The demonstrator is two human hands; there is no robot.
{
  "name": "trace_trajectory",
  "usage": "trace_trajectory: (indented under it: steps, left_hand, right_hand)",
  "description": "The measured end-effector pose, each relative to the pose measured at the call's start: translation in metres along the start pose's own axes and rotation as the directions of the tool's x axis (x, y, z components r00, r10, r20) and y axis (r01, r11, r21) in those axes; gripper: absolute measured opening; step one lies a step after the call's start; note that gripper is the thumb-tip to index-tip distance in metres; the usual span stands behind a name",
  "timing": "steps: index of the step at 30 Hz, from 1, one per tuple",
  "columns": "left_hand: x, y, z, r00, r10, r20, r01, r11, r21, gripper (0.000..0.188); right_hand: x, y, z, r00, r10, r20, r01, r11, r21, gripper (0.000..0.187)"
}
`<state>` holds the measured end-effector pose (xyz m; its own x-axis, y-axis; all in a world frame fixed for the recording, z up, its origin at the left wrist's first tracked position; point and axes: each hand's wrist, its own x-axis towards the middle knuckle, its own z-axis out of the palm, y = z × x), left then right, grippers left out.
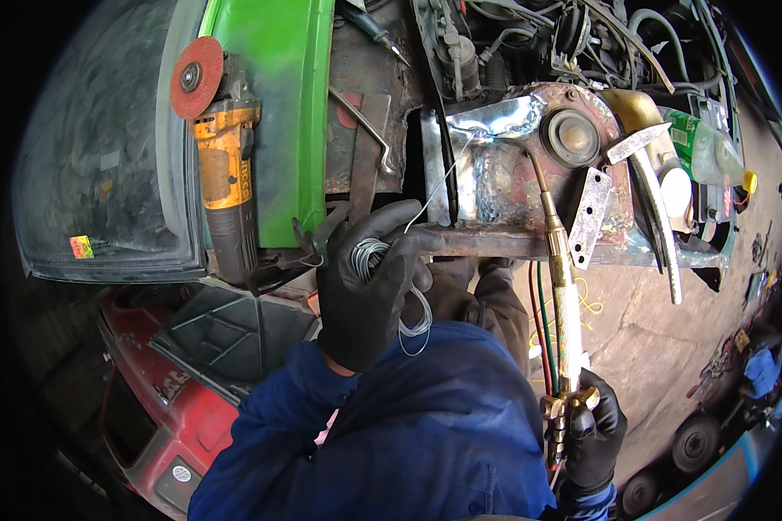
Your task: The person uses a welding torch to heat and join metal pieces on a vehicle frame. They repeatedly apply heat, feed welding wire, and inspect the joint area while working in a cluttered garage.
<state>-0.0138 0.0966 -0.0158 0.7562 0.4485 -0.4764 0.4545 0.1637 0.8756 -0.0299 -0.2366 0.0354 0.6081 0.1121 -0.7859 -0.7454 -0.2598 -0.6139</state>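
My left hand [365, 278], in a black glove, is closed around a coil of thin grey wire [415, 323]. One strand runs up from the fingers to the bare, shiny metal patch [487, 165] on the car's inner wing. At the lower right my gloved right hand [598, 430] grips a brass gas torch [566, 321] near its valve knobs. The torch points away from me, and its bent tip ends near the patch, left of a round mount [573, 135]. Red and green hoses [543, 321] show beside the torch.
An angle grinder [224, 165] lies on the green panel [269, 104] at left. A hammer [652, 191], a perforated metal strip [591, 217] and a green-labelled bottle [704, 148] sit at right. A screwdriver [372, 28] lies at the top. A red car [182, 399] stands lower left.
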Motion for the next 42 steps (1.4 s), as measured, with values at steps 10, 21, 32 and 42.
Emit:
trace_trajectory:
  steps: [10,21,32,42]
  left_hand:
    - [-0.003,-0.001,0.011,0.998,0.045,-0.033,-0.042,0.995,0.090,0.037]
    - [-0.007,-0.004,0.017,1.000,-0.004,-0.028,0.006,0.999,0.044,0.038]
    - [-0.008,0.000,0.022,0.995,0.085,-0.058,-0.071,0.975,0.209,0.036]
    - [-0.005,-0.014,0.017,0.975,0.215,-0.054,-0.187,0.928,0.322,0.034]
  right_hand:
    - [0.005,-0.001,0.010,1.000,-0.025,-0.012,0.025,1.000,-0.010,0.086]
    - [0.010,0.000,0.011,0.999,-0.040,0.000,0.040,0.999,-0.009,0.082]
    - [0.010,0.000,0.013,0.999,-0.052,0.003,0.052,0.999,-0.002,0.076]
    - [0.011,0.005,0.014,0.998,-0.069,-0.008,0.068,0.997,-0.018,0.080]
